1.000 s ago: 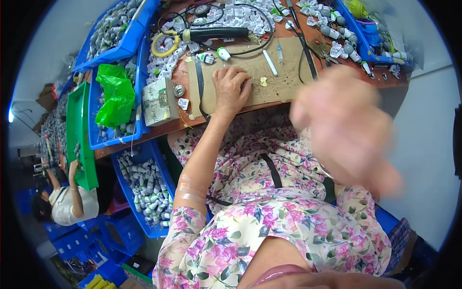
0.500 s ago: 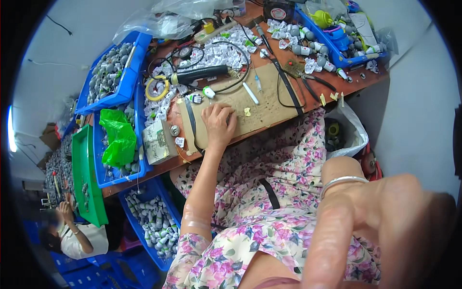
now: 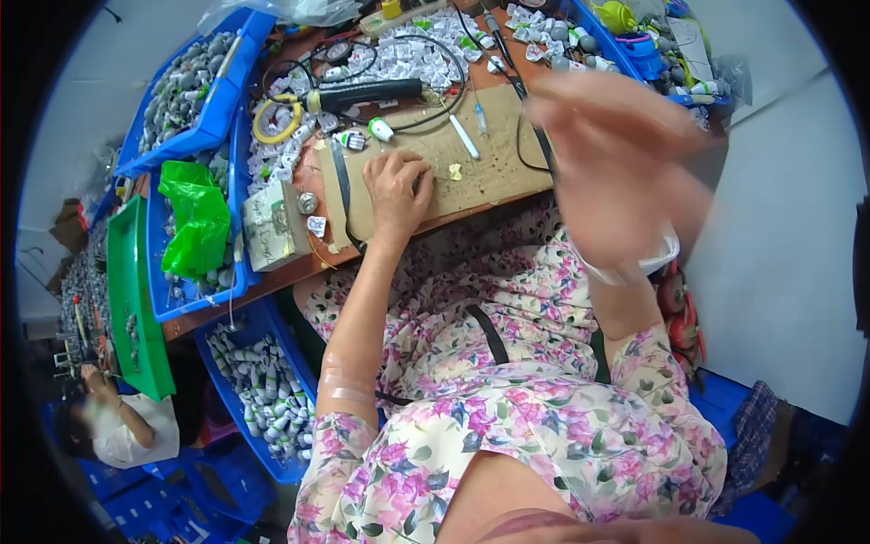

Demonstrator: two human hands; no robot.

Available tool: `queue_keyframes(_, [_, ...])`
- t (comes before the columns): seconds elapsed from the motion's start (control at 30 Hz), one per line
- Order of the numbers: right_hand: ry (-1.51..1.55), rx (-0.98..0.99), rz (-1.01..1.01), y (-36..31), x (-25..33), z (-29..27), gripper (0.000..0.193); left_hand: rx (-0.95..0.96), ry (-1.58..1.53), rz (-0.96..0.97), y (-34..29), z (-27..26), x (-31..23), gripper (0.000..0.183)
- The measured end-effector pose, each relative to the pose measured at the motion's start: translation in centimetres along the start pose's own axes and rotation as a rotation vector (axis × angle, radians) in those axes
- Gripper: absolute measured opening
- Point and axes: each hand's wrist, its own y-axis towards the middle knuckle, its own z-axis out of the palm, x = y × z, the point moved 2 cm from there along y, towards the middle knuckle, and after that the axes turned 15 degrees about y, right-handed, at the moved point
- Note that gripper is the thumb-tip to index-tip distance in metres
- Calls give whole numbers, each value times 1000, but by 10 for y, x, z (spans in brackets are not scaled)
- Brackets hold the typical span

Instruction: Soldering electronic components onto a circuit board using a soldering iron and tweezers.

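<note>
My left hand [image 3: 397, 192] rests on a brown cardboard sheet [image 3: 494, 159] at the table's near edge. Its fingers are loosely bent, apart from the thumb, and nothing shows in them. Just beyond its fingertips lie a white and green bulb-shaped part [image 3: 381, 131] and a striped white part [image 3: 350, 140]. A white pen-like stick [image 3: 463, 136] and a thin blue-tipped tube [image 3: 480, 120] lie to its right. My right hand [image 3: 625, 168], with a bangle at its wrist, is raised close to the camera over the table's right side. Motion smears its fingers, and no held thing can be made out.
White plastic pieces [image 3: 408, 59] cover the table's back. A black-handled tool [image 3: 372, 93] with a cable and a yellow tape roll [image 3: 276, 119] lie there. Blue bins [image 3: 237, 172] of parts and a green tray [image 3: 138, 299] stand left. Another person [image 3: 136, 426] sits far left.
My right hand has swung from the lower right, near the camera, up over the table's right side. My left hand stays on the cardboard. The whole view has shifted somewhat.
</note>
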Motion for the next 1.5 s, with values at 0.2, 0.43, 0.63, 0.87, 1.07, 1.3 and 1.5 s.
queue_keyframes(0.2, [-1208,263,219,-66,-122,-133,18,19,28,13,0,1,-3,7])
queue_keyframes(0.43, [-1254,344,239,-72,-145,-139,14,47,26,-9,3,2,-4,8])
queue_keyframes(0.63, [-1176,325,273,-75,-149,-142,12,68,37,2,1,3,-3,8])
queue_keyframes(0.87, [-1182,302,318,-74,-152,-141,12,59,31,-9,2,-1,-5,8])
queue_keyframes(1.07, [-1196,293,337,-74,-152,-142,13,68,62,-8,3,-2,-6,8])
queue_keyframes(1.3, [-1210,314,302,-76,-153,-142,14,73,67,-14,4,-1,-5,8])
queue_keyframes(1.5, [-1219,312,295,-76,-151,-141,13,51,32,-20,1,3,-1,9])
